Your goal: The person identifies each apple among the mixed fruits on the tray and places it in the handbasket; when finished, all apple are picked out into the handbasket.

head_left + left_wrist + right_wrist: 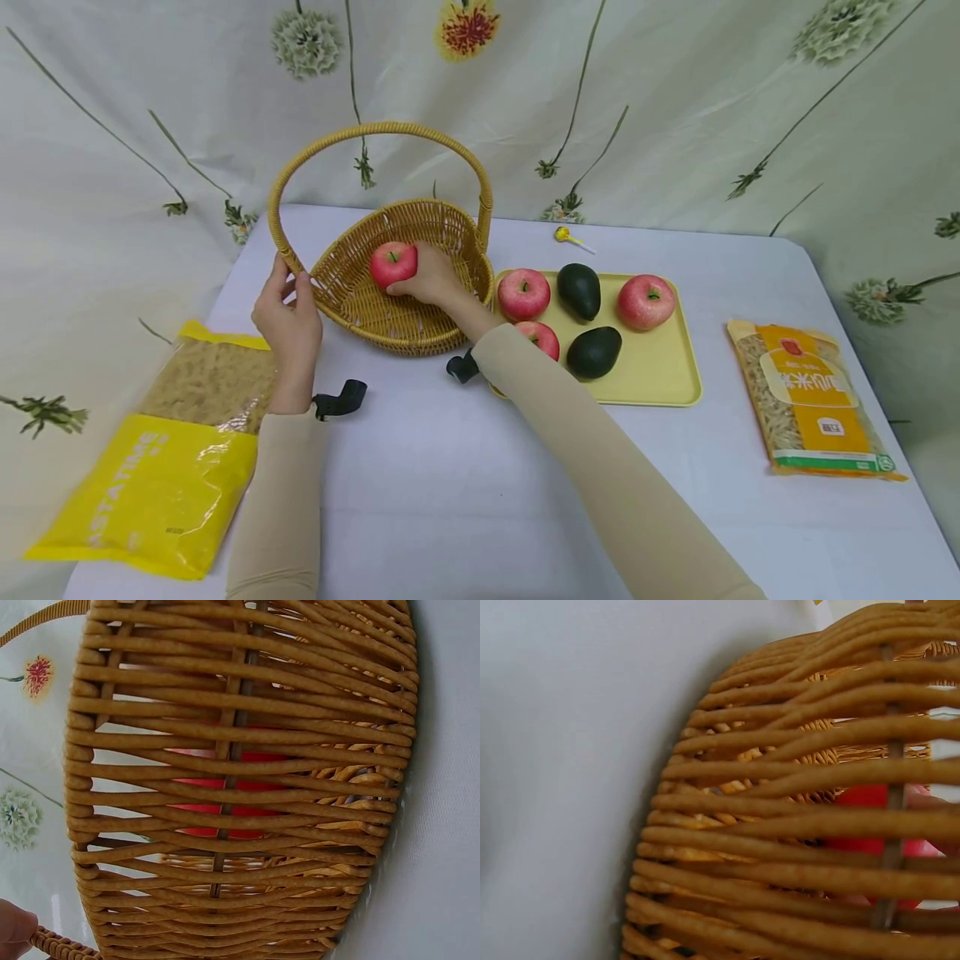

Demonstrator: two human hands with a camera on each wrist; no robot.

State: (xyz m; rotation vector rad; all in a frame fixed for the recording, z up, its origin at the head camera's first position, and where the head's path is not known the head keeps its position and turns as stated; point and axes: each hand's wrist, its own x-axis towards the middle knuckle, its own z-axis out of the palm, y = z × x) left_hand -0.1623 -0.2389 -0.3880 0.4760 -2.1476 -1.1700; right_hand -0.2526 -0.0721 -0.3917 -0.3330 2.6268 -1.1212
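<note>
A woven wicker basket (397, 325) with a tall arched handle stands at the back of the table. In its bowl, my right hand (431, 275) grips a red apple (392, 264) from the right side. My left hand (288, 321) holds the lower left end of the handle, by the basket's rim. Through the basket wall (315, 705) in the left wrist view, red parts of the apple show between the strands. The right wrist view looks through the wicker (765, 832) too; most of the right hand is hidden there.
Right of the basket, a yellow tray (660, 379) bears three apples (647, 302) and two dark avocados (594, 352); my right forearm partly covers it. A lollipop (573, 239) lies behind. A yellow pasta bag (161, 450) lies left, an orange food packet (813, 400) right.
</note>
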